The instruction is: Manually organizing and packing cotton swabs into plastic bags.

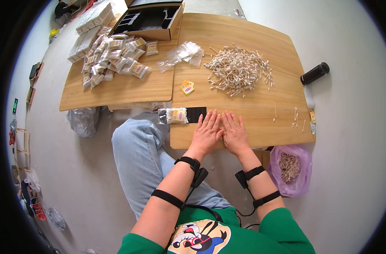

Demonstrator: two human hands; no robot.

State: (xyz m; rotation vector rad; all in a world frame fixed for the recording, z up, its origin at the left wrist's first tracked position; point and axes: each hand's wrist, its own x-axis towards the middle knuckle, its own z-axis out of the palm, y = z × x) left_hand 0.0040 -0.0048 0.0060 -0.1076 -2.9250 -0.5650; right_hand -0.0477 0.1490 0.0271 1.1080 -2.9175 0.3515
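My left hand [207, 132] and my right hand [234, 132] lie flat, side by side, near the table's front edge, fingers stretched out. Thin sticks of cotton swabs [221, 123] show in the gap between them, pressed under both hands; their ends are hidden. Just left of my left hand is a black strip [196, 114]. It meets a clear packet of cotton swabs [173, 115] with a yellow label. Beyond my hands rises a large loose pile of cotton swabs [238, 70]. A small stack of yellow-and-white label cards [187, 87] rests left of that pile.
Filled swab packets [116, 57] are heaped at the far left, beside a cardboard box [148, 21] with a black inside. Empty clear bags [182, 55] lie mid-table. Stray swabs [295, 117] are on the right. A black cylinder [314, 73] stands at the right edge; a purple-lined bin [305, 178] holds swabs below.
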